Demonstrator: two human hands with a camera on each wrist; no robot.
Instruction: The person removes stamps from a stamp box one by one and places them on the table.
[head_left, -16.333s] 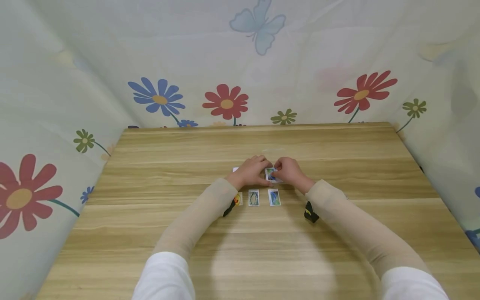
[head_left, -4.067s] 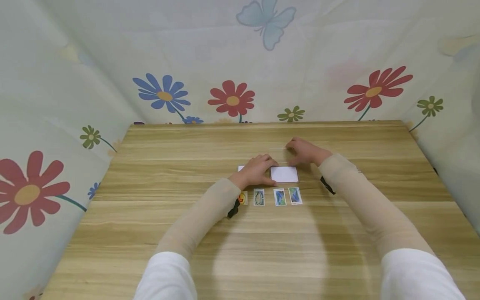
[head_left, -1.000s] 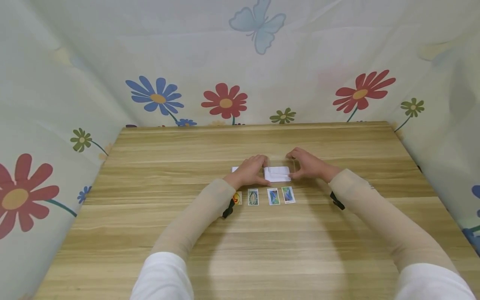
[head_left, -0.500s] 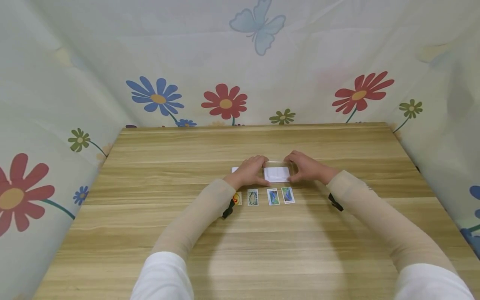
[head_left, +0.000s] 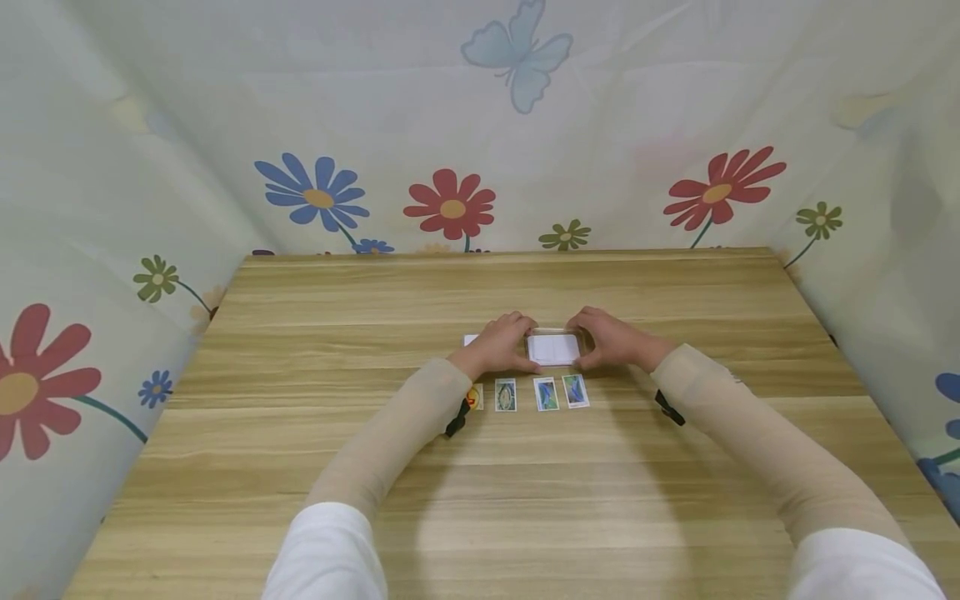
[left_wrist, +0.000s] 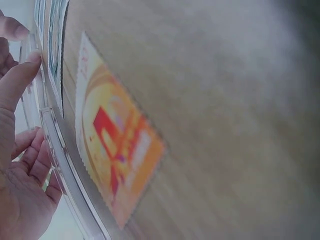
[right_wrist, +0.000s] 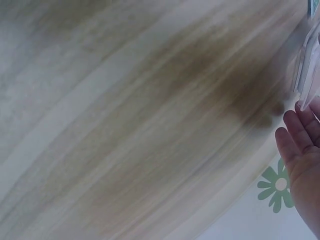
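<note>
A shallow clear plastic case [head_left: 553, 350] with a white card showing in it lies flat on the table. My left hand [head_left: 497, 343] holds its left end between thumb and fingers; the left wrist view shows the thumb on the case edge. At the right end, my right hand [head_left: 615, 340] grips the transparent lid [head_left: 553, 331], which lies low over the case. Whether it is fully seated I cannot tell. In front sits a row of postage stamps: an orange one [left_wrist: 115, 145], one with an oval picture [head_left: 506, 395] and two blue ones [head_left: 546, 393].
Part of another white item [head_left: 469, 339] peeks out left of my left hand, mostly hidden. The wooden table [head_left: 555, 492] ends at a flowered cloth [head_left: 622, 167] behind and at both sides.
Earlier, my right hand worked at a blue stamp in the case; now a further blue stamp ends the row and white shows inside. Over the last second the lid has come down onto the case.
</note>
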